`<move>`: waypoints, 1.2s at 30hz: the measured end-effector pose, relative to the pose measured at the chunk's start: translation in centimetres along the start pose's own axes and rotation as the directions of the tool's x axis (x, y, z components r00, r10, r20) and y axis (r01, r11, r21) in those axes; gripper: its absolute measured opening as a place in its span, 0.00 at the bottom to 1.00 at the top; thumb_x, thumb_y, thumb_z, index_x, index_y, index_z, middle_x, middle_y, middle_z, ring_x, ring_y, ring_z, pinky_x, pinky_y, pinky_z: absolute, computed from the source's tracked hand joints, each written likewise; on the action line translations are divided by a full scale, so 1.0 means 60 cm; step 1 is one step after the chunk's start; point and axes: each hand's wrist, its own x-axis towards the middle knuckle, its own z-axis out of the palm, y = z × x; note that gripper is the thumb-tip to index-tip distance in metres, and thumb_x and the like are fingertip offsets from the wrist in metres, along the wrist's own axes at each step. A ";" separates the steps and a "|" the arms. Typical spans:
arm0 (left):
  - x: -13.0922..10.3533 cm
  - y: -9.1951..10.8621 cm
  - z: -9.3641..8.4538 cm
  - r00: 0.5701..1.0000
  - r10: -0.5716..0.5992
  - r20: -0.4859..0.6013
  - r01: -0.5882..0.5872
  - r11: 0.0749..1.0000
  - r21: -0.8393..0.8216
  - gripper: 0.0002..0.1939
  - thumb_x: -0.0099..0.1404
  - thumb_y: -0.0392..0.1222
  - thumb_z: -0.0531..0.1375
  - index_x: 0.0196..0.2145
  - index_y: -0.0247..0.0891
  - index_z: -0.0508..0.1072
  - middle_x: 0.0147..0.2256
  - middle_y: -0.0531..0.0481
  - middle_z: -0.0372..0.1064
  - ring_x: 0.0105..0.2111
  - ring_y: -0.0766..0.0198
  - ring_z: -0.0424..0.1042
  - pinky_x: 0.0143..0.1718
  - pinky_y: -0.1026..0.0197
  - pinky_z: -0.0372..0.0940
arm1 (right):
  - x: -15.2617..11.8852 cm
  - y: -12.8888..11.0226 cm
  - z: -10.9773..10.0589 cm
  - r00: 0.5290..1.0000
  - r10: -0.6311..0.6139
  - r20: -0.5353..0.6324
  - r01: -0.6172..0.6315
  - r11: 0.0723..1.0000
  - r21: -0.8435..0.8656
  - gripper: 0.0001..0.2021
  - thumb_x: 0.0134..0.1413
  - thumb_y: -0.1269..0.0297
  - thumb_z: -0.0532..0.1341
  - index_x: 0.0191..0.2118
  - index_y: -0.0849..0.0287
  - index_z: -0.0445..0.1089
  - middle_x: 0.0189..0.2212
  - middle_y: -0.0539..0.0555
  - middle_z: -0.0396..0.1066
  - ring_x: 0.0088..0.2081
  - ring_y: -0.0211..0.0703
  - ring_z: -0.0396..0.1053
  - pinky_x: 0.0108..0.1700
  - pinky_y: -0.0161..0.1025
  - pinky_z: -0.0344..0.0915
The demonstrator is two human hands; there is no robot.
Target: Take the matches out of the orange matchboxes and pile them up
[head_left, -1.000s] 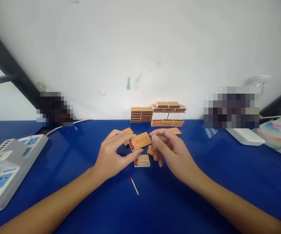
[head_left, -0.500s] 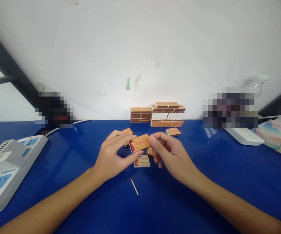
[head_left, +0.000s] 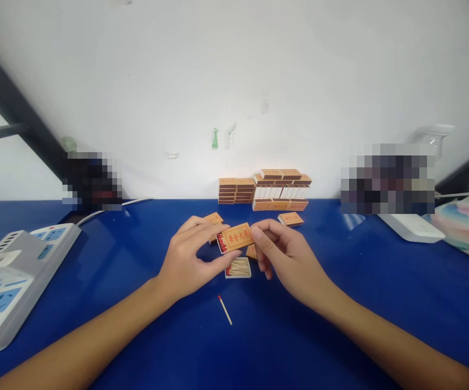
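The matchbox (head_left: 238, 236) is held up in both hands above the blue table (head_left: 275, 346), its left end open on packed red match heads. The left hand (head_left: 186, 257) has thumb and fingers clamped across its long edges; the right hand (head_left: 289, 257) pinches the other end between thumb and fingertips. The sleeve is thin, flat orange card with red lettering. Just below sits a shallow white tray (head_left: 238, 277) of pale wooden sticks, with a slim loose match (head_left: 225, 311) nearer the person on the smooth, glossy surface.
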 end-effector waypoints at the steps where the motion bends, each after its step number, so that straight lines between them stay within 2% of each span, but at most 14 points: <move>1: 0.000 0.000 0.000 1.000 -0.001 0.000 0.001 1.000 0.001 0.20 0.62 0.43 0.73 0.50 0.39 0.77 0.40 0.48 0.80 0.39 0.59 0.73 0.43 0.52 0.73 | 0.000 0.000 0.000 1.000 -0.003 -0.001 0.003 1.000 0.001 0.20 0.66 0.42 0.60 0.40 0.56 0.69 0.21 0.44 0.64 0.20 0.33 0.63 0.21 0.31 0.63; 30: 0.001 0.002 -0.002 1.000 0.009 -0.008 -0.009 1.000 -0.002 0.20 0.62 0.44 0.73 0.50 0.40 0.78 0.40 0.47 0.81 0.38 0.58 0.74 0.42 0.51 0.74 | 0.000 -0.002 -0.001 1.000 0.013 -0.027 -0.013 1.000 -0.022 0.21 0.65 0.40 0.61 0.39 0.56 0.69 0.20 0.45 0.65 0.20 0.34 0.63 0.21 0.32 0.63; 36: 0.001 0.001 -0.003 1.000 0.002 -0.001 -0.002 1.000 0.002 0.20 0.62 0.44 0.73 0.51 0.41 0.78 0.40 0.47 0.81 0.39 0.58 0.74 0.42 0.51 0.74 | 0.001 -0.001 -0.002 0.999 0.008 -0.041 -0.009 0.999 -0.038 0.21 0.64 0.40 0.62 0.36 0.56 0.67 0.19 0.44 0.65 0.19 0.34 0.62 0.21 0.33 0.61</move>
